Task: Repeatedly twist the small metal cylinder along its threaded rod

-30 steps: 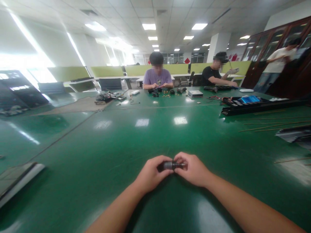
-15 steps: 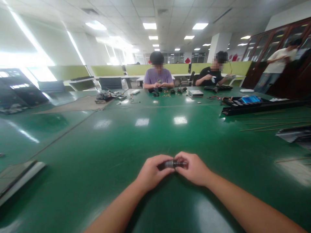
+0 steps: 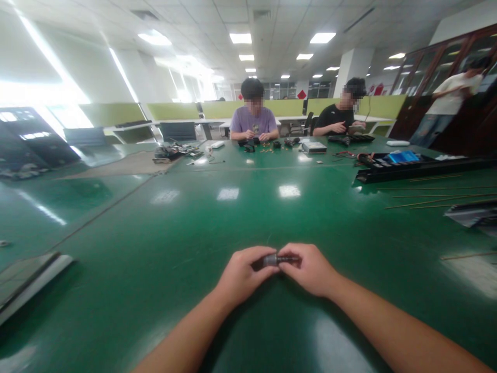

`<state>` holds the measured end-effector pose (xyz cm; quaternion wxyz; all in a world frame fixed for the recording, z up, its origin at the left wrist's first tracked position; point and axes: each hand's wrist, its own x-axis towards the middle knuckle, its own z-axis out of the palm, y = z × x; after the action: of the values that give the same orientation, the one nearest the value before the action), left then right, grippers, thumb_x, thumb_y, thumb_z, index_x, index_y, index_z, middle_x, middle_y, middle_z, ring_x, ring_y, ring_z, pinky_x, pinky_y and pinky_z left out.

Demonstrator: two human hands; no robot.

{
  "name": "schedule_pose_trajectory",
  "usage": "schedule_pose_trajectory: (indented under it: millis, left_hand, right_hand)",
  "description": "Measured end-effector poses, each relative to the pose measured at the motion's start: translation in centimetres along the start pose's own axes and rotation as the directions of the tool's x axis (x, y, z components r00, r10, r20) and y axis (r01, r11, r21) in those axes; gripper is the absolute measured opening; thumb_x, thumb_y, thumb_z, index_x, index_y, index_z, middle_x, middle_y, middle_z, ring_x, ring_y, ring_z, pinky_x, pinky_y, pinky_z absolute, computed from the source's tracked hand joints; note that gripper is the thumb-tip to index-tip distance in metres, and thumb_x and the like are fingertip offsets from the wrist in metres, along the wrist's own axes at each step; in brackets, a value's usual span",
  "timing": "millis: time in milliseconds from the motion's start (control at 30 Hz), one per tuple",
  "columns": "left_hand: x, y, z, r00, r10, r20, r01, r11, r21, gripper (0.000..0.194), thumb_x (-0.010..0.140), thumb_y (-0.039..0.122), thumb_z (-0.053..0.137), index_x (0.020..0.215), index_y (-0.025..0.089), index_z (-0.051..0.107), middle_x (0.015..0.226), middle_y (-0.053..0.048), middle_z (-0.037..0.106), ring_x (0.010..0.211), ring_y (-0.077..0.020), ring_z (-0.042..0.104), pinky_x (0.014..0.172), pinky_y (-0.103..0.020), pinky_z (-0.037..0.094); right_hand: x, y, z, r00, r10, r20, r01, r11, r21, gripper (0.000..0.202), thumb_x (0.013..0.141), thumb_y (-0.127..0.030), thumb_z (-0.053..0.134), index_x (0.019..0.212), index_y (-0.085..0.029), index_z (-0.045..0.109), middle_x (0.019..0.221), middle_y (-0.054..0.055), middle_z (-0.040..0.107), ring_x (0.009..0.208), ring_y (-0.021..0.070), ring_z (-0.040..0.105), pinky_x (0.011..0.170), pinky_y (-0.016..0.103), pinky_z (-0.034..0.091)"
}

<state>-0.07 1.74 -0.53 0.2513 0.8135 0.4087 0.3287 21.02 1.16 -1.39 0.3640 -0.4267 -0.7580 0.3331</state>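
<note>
Between my two hands, near the front of the green table, is a small dark cylindrical metal part with a thinner shaft on its right side. My left hand is closed round the thick end, thumb below and fingers above. The thin shaft end is pinched by my right hand, whose fingertips meet those of my left hand near the part's middle. The part lies sideways, and its ends are partly hidden by my fingers.
Across the table sit a person in purple and a person in black. A black tray with blue pieces and thin rods lie right. A flat panel lies left; electronic scrap is farther back.
The view has shifted slightly. My hands keep nearly the same pose around the part, with a little more of its shaft showing. The people opposite have moved their hands.
</note>
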Motion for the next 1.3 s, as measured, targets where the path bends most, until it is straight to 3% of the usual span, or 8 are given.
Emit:
schedule_pose_trajectory:
  millis: [1300]
  left_hand:
    - [-0.16, -0.14, 0.13, 1.000, 0.008, -0.030, -0.006, 0.998, 0.057, 0.027, 0.081, 0.034, 0.074, 0.106, 0.026, 0.071, 0.105, -0.001, 0.074, 0.097, -0.0198, 0.068, 0.090, -0.031, 0.051]
  right_hand:
    - [-0.14, -0.36, -0.40, 1.000, -0.008, -0.009, 0.007, 0.996, -0.087, 0.006, 0.081, -0.019, 0.067, 0.085, -0.020, 0.072, 0.078, 0.000, 0.071, 0.069, 0.0150, 0.063, 0.065, 0.024, 0.043]
